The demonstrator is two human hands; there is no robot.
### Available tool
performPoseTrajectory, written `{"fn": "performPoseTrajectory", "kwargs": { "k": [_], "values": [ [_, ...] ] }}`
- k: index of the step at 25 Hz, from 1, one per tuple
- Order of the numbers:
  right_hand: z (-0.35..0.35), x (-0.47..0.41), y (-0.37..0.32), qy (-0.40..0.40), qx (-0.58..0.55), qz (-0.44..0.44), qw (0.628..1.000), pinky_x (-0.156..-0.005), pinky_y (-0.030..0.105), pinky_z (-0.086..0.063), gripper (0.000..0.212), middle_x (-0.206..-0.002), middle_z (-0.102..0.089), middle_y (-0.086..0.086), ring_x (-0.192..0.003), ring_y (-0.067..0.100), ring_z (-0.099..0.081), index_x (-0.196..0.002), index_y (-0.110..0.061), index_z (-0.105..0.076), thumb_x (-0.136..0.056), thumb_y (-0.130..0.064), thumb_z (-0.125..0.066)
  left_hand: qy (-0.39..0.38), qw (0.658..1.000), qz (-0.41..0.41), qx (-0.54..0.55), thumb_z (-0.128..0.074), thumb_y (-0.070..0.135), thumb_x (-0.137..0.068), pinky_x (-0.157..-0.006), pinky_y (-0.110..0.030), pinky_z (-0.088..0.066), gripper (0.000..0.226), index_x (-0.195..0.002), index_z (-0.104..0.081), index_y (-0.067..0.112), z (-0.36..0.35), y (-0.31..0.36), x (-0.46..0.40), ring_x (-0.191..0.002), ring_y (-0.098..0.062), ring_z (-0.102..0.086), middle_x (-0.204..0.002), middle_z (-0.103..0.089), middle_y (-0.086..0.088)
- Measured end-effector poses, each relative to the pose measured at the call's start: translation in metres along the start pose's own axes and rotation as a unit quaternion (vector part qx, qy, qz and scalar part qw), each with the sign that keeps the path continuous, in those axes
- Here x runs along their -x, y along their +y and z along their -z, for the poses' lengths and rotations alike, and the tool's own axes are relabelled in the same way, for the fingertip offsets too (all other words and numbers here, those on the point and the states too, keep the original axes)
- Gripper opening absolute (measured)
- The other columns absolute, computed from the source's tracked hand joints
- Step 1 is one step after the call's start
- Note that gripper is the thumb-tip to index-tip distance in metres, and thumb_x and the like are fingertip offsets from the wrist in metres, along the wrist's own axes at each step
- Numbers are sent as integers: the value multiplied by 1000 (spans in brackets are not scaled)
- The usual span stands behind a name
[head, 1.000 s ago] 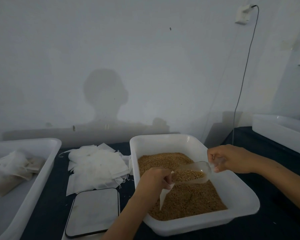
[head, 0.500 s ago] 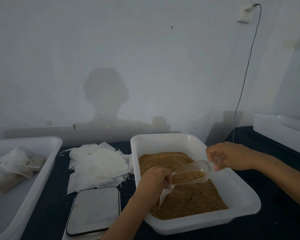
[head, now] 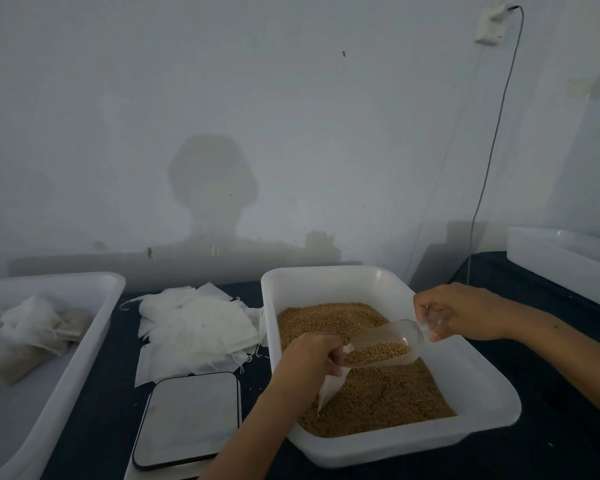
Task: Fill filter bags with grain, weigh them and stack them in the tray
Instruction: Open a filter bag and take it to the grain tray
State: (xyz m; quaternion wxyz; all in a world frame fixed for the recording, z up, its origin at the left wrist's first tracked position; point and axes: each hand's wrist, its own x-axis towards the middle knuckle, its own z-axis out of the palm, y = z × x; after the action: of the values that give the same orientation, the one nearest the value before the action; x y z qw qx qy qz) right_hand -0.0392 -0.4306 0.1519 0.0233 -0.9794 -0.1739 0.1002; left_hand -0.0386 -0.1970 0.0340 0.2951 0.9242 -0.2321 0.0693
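Note:
A white tub (head: pixel 482 415) holds brown grain (head: pixel 378 396). Over it my left hand (head: pixel 310 356) grips the mouth of a white filter bag (head: pixel 329 389) that hangs down onto the grain. My right hand (head: pixel 461 311) holds the handle of a clear plastic scoop (head: pixel 385 344), which is partly full of grain with its open end at the bag's mouth. A flat scale (head: pixel 187 419) lies left of the tub. Behind it is a pile of empty filter bags (head: pixel 194 327). The tray (head: pixel 94 327) at far left holds filled bags (head: pixel 25 337).
Another white tub (head: pixel 565 261) stands at the far right on the dark table. A cable (head: pixel 489 161) runs down the wall from a socket behind the grain tub. The wall is close behind everything.
The scoop has tilted a little more toward the bag's mouth. Both hands stay over the tub in nearly the same place.

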Motion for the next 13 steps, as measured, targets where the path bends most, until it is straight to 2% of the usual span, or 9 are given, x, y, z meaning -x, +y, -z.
{"fn": "performPoseTrajectory", "kwargs": {
  "k": [2,6,9,13],
  "values": [
    [-2,1,1,1,-3,2,1000,-90,40,-48,20,-96,-61,-5,-97,13,-58,-79,-32,-52,-84,-25,-70,-6,1000,3,-7,-64,8,-87,-80,-16,-41,15,-100,-65,-1,0,1,-1,-103,-20,-59,-110,-66,-10],
    [-5,1,3,10,-2,5,1000,-88,38,-48,21,-94,-62,-6,-95,11,-59,-78,-34,-52,-84,-25,-70,13,1000,-4,-8,-64,9,-87,-73,-6,-37,14,-98,-66,0,-1,0,2,-100,-17,-60,-108,-67,-9],
    [-6,-1,5,16,7,8,1000,-81,32,-45,22,-90,-60,-9,-91,9,-57,-77,-35,-51,-84,-27,-70,13,1000,-5,-7,-64,9,-87,-78,-13,-38,15,-98,-66,1,-1,0,3,-100,-16,-59,-108,-66,-8],
    [-6,-4,5,22,19,13,999,-77,30,-44,21,-90,-60,-9,-89,9,-57,-77,-35,-51,-84,-28,-70,13,1000,-6,-6,-65,9,-86,-77,-12,-37,14,-98,-66,1,-1,0,1,-100,-16,-59,-108,-66,-7]
  ]
}}
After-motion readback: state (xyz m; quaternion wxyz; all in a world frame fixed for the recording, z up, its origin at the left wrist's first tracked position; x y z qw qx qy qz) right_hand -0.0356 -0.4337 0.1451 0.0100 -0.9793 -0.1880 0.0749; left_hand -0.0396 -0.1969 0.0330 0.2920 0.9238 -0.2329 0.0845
